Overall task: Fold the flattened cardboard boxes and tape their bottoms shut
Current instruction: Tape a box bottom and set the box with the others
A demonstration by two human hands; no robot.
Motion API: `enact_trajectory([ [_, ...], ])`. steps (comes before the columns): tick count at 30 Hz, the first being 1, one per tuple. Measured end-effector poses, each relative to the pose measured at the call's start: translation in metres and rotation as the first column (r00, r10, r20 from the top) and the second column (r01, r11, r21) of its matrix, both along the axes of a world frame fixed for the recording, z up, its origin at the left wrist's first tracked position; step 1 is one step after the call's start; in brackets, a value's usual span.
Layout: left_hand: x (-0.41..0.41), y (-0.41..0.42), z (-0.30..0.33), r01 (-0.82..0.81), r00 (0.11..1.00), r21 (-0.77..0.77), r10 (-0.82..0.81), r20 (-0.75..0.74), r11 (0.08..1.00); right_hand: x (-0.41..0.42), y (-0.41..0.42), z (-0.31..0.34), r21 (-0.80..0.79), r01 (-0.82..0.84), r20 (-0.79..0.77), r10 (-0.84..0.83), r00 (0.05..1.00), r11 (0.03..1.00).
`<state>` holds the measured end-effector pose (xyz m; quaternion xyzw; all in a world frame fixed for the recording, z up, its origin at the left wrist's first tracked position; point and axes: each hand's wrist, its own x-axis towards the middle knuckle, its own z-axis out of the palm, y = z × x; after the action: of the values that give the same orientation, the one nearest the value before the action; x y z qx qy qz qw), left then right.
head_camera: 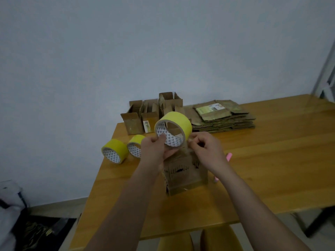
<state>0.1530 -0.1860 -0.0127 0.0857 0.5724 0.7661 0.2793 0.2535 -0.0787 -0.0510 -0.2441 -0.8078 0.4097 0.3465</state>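
left hand (156, 147) grips tape roll (173, 131) | right hand (204, 151) seemingly pinches its edge | above box (184, 174)

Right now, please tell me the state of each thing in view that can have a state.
Left hand: grip on held tape roll.
Right hand: pinching at the roll's edge.
Box under the hands: folded, upright.
Two spare tape rolls: lying on the table, untouched.
Far boxes: folded, flaps open.
Cardboard stack: flattened.
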Motion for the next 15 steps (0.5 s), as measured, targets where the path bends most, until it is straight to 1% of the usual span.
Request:
enact_trajectory([
  [1, -0.001, 0.001, -0.003, -0.044, 0.994, -0.07, 0.037, -0.105, 0.997, -0.001, 0.0, 0.0, 0.004, 0.003, 0.008, -0.003, 1.0, 1.0],
  [3, -0.003, 0.002, -0.011, -0.142, 0.945, -0.169, 0.083, -0.317, 0.975, -0.004, -0.001, -0.002, -0.036, 0.015, -0.011, -0.015, 1.0, 0.999],
  [5, -0.004, 0.002, -0.018, -0.209, 0.882, -0.201, 0.095, -0.462, 0.957, -0.007, 0.001, -0.004, -0.099, 0.021, -0.04, -0.025, 0.999, 0.995],
  [9, -0.004, 0.003, -0.026, -0.32, 0.782, -0.197, 0.141, -0.607, 0.927, -0.012, 0.003, -0.004, -0.202, 0.005, -0.082, -0.022, 0.996, 0.979],
  [12, 0.0, 0.004, -0.026, -0.388, 0.731, -0.189, 0.177, -0.659, 0.902, -0.012, -0.001, -0.004, -0.182, 0.008, -0.1, -0.027, 0.995, 0.983],
  [15, 0.004, 0.004, -0.028, -0.467, 0.646, -0.207, 0.172, -0.744, 0.86, -0.01, 0.0, -0.006, -0.156, 0.02, -0.105, -0.037, 0.994, 0.988],
])
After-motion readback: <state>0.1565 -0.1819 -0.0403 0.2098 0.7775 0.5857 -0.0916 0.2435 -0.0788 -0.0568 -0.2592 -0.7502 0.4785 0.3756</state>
